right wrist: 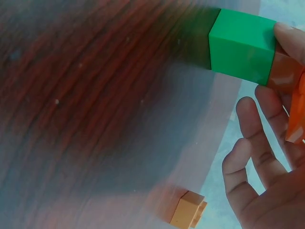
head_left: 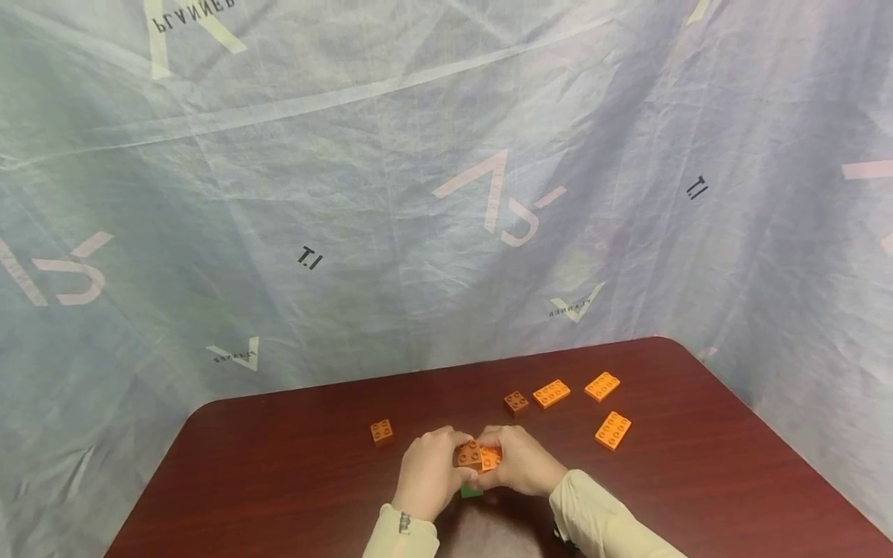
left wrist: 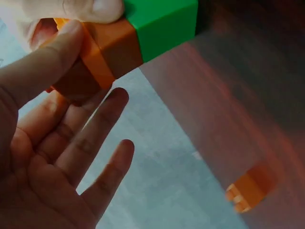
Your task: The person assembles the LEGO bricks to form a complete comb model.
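Note:
Near the front of the table, both hands hold a stack of toy building bricks between them. At its bottom is a green brick (head_left: 471, 491), and a brown brick (left wrist: 121, 47) sits on that. Above comes a flat orange brick (head_left: 491, 459), sticking out to the right under a second brown brick (head_left: 470, 455) at the top. My left hand (head_left: 429, 469) pinches the upper brown brick, its other fingers spread loosely in the left wrist view. My right hand (head_left: 522, 459) grips the stack from the right, thumb on the lower brown brick just above the green one.
A loose brown brick (head_left: 381, 432) lies left of the hands and another brown brick (head_left: 516, 403) behind them. Three flat orange bricks (head_left: 552, 394) are spread at the back right of the dark red table (head_left: 293, 442). Printed cloth (head_left: 391, 194) hangs around it.

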The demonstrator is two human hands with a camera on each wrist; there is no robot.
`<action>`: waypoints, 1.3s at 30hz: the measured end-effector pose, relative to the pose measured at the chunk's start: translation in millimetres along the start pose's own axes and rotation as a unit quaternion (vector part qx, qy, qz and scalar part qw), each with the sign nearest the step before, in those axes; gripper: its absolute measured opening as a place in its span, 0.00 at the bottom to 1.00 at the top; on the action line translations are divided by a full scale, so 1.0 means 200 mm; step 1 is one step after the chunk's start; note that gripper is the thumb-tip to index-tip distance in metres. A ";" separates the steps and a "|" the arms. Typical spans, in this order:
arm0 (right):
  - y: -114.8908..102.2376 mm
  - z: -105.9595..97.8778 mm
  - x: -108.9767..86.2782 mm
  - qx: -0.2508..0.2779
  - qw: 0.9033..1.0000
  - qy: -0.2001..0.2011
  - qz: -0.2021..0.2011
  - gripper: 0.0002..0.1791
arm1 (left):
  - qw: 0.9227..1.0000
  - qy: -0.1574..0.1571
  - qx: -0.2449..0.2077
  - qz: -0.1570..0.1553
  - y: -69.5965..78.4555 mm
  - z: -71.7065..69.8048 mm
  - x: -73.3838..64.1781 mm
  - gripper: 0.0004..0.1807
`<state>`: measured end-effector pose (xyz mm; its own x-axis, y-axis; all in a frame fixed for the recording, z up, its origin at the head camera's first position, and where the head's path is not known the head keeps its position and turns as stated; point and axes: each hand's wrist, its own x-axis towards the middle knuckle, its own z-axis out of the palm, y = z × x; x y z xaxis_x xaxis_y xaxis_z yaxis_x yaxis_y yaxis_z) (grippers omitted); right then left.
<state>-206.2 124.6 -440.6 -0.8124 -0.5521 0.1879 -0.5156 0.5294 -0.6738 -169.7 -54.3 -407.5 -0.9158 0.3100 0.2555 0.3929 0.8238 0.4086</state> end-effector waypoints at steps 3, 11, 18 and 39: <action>0.00 0.00 -0.01 0.007 1.000 0.000 0.005 0.17 | 0.997 -0.015 -0.068 -0.028 -0.03 0.01 -0.01 0.23; -0.01 0.01 -0.01 0.018 1.000 0.007 0.003 0.19 | 0.979 -0.021 -0.191 -0.063 -0.12 0.06 -0.03 0.22; 0.00 0.02 -0.02 0.010 1.000 0.017 -0.005 0.18 | 0.964 -0.004 -0.260 -0.052 -0.16 0.12 -0.05 0.22; 0.00 0.02 -0.03 0.010 1.000 0.020 0.000 0.22 | 0.940 0.037 -0.333 -0.065 -0.18 0.21 -0.08 0.21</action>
<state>-200.6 125.5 -443.7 -0.8225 -0.5258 0.2168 -0.5108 0.5153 -0.6881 -172.7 -69.6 -463.2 -0.9611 0.1727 0.2156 0.2657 0.3642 0.8926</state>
